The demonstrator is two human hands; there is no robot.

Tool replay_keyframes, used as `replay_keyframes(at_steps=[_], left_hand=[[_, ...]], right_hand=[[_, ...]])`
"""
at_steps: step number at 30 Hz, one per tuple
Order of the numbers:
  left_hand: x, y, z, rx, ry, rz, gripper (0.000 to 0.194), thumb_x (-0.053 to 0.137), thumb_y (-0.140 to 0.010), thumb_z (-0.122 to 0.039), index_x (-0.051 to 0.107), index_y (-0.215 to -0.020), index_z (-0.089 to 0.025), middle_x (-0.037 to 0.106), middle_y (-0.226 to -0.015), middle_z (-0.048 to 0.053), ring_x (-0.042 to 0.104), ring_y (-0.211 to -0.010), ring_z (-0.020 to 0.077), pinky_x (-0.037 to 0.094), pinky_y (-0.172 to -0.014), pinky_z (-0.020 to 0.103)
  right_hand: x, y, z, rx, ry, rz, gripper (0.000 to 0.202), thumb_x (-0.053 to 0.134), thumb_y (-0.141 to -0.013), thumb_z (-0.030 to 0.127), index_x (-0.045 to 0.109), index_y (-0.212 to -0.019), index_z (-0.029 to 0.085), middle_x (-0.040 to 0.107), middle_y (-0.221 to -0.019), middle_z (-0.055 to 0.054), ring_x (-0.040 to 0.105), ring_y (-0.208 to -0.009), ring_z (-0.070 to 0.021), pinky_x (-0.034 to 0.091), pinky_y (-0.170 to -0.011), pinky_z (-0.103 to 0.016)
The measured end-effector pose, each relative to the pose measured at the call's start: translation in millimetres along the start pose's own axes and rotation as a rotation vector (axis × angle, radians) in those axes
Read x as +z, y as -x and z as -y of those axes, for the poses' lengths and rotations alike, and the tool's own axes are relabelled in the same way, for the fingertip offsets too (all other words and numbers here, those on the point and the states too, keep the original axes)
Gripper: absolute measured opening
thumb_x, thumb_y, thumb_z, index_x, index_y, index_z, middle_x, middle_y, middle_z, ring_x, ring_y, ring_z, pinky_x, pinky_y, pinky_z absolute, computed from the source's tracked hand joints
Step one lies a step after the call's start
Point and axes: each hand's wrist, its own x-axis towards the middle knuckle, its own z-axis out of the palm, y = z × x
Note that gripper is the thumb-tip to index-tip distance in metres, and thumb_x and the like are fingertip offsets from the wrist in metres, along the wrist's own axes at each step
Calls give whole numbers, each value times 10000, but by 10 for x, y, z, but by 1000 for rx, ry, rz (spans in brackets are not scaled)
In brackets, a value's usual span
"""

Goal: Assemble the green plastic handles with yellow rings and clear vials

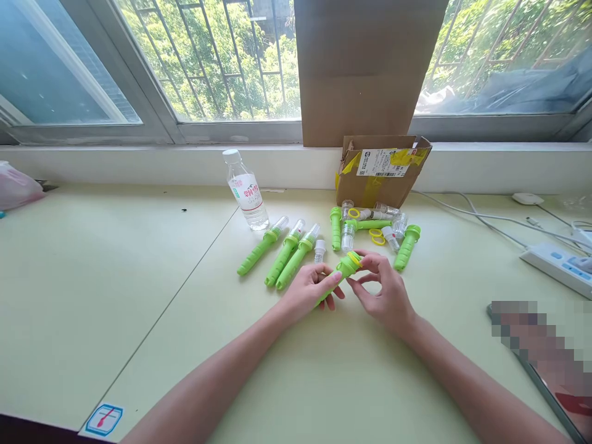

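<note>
My left hand (314, 287) is wrapped round a green tube (345, 267), tilted with its wide end up to the right. A yellow ring (354, 258) sits at that end, and the fingertips of my right hand (382, 287) pinch it. Left of my hands lie several green tubes with clear caps, one of them here (263, 245). A small white-and-clear part (319, 251) stands just behind my left hand. Beyond my right hand are loose green tubes (407, 247), clear caps (348, 237) and yellow rings (378, 240).
A water bottle (248, 192) stands behind the capped tubes. An open cardboard box (382, 172) is at the back by the window. To the right are a power strip (557, 268) with cables and a dark-edged flat device (531, 370), partly pixelated.
</note>
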Motion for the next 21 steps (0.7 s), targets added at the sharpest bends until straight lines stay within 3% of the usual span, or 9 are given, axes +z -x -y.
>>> replay_keyframes(at_steps=[18,21], left_hand=[[-27,-8,-34,-6,39,58,376,547,-843,-538,553,-824,-163,685,-697,43,596,-479,123,386,-435,208],[-26,8,-23,-2,78,12,401,495,-871,-538,542,-741,-161,625,-589,12,541,-424,104,367,-417,205]], right_hand=[[21,6,-9,-52,50,-89,273,676,-799,228,448,-948,234,613,-1168,-111,682,-823,-182,625,-589,-347],[23,16,10,-111,82,-114,193,646,-816,182,463,-853,231,673,-1015,-77,688,-901,-215,613,-602,-332]])
